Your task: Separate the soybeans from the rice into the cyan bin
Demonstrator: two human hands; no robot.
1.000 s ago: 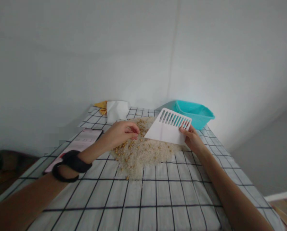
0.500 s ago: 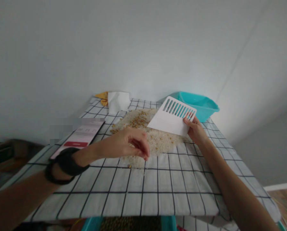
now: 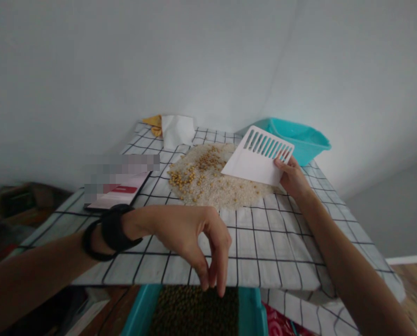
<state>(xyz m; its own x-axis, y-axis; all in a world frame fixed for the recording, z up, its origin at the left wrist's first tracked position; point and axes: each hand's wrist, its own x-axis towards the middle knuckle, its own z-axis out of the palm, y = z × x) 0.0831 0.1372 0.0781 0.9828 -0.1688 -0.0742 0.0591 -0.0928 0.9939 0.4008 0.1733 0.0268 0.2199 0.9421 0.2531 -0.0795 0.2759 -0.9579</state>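
Observation:
A pile of white rice mixed with yellow beans (image 3: 208, 184) lies on the checked tablecloth (image 3: 264, 252). My left hand (image 3: 191, 238), with a black band on the wrist, hangs past the table's near edge. Its fingertips point down, pinched together, over a teal basin (image 3: 252, 312) of dark beans below the table. Whatever the fingertips hold is too small to see. My right hand (image 3: 292, 179) grips a white slotted scraper (image 3: 255, 161) by its right corner, tilted over the right side of the pile.
A phone (image 3: 119, 191) lies left of the pile. A white tissue (image 3: 177, 128) and a yellow scrap (image 3: 154, 122) sit at the table's far edge by the wall. A second teal basin (image 3: 301, 140) stands at the back right.
My left hand has drawn back from the pile, across the cloth and past the near edge, to hang over the lower basin. The right hand and scraper have hardly moved.

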